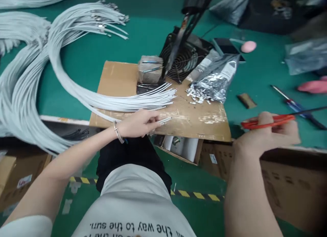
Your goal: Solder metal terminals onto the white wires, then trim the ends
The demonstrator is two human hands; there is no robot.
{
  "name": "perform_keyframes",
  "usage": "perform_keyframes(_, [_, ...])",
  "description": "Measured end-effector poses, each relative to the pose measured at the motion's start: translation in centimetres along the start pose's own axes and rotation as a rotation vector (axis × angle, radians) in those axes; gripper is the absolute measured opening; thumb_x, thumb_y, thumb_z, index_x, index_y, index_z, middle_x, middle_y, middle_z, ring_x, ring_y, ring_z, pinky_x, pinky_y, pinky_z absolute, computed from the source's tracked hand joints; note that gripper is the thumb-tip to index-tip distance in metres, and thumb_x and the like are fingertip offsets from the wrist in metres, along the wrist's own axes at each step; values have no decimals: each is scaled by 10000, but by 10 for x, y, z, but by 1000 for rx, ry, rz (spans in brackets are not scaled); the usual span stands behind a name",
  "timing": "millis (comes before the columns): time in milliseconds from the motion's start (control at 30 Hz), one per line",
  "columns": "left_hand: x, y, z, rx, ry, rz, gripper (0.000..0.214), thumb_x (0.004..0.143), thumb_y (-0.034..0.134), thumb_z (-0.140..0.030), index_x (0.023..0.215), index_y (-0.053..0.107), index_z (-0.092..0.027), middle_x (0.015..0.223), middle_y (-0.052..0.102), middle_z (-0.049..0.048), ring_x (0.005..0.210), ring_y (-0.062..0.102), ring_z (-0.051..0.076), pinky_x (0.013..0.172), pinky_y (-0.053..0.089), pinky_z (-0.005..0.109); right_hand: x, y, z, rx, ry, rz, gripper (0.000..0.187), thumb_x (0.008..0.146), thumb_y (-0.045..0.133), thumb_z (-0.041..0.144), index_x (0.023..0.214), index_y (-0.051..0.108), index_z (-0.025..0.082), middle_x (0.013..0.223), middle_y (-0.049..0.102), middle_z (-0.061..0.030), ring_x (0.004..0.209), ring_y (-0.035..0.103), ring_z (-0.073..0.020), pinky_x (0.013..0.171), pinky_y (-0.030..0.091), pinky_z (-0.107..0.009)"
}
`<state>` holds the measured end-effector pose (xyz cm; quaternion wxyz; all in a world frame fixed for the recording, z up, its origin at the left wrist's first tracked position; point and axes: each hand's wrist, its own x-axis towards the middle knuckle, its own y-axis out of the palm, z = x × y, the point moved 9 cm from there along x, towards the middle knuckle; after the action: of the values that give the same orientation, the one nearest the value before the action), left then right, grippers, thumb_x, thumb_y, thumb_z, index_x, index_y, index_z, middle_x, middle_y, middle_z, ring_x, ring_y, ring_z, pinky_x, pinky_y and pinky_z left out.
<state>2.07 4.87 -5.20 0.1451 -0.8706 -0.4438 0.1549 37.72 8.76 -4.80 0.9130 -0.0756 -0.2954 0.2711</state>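
1. The white cables (143,99) are curving away left of the left hand (139,123).
2. The cardboard sheet (114,76) is lying beneath its fingertips.
3. The left hand is pinching several cable ends.
4. The right hand (268,136) is gripping red scissors (270,121), blades pointing rightward.

Left arm (63,168) stretched forward, wrist flat, left hand (139,123) palm down, fingertips pinched together. Right arm (245,196) raised off to the side, right hand (268,133) clenched in a grip, back of hand up.

Bright even overhead light; soft shadows; motion blur right; edges warped.
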Motion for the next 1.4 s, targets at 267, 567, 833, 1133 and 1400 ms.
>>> perform_keyframes(267, [2, 0, 9, -40, -46, 38, 209, 1078, 499, -337, 926, 580, -219, 689, 655, -52, 525, 545, 112, 587, 399, 251, -1, -8, -11, 32, 107, -94, 199, 735, 631, 189, 665, 465, 274, 561, 468, 57, 482, 508, -143, 490, 444, -287])
perform_keyframes(567, [1, 6, 8, -11, -24, 166, 172, 1100, 450, -303, 1015, 580, -229, 700, 620, -49, 612, 579, 134, 651, 416, 278, 2, -2, -7, 18, 171, -30, 224, 769, 650, 111, 652, 532, 262, 507, 529, 52, 448, 474, -129, 503, 413, -285])
perform_keyframes(833, [-4, 7, 14, -27, -102, 210, 186, 1089, 483, -344, 998, 607, -240, 711, 616, -32, 611, 565, 148, 637, 433, 285, 2, 3, -6, 64, 227, 28, 223, 773, 644, 77, 651, 559, 243, 505, 544, 58, 441, 481, -129, 484, 393, -276])
perform_keyframes(1133, [4, 1, 17, -143, -305, 386, 218, 1074, 521, -379, 934, 595, -228, 698, 567, -29, 532, 499, 122, 523, 411, 252, 5, 3, -5, 120, 353, 65, 287, 847, 649, 29, 669, 567, 238, 507, 542, 93, 434, 516, -98, 484, 409, -244])
perform_keyframes(1400, [0, -8, 21, -116, -322, 177, 190, 1039, 618, -376, 958, 702, -226, 619, 579, -33, 508, 519, 116, 506, 434, 235, 6, 0, -18, 104, 318, 86, 226, 884, 652, 56, 712, 546, 156, 529, 516, 168, 488, 535, 2, 627, 411, -154])
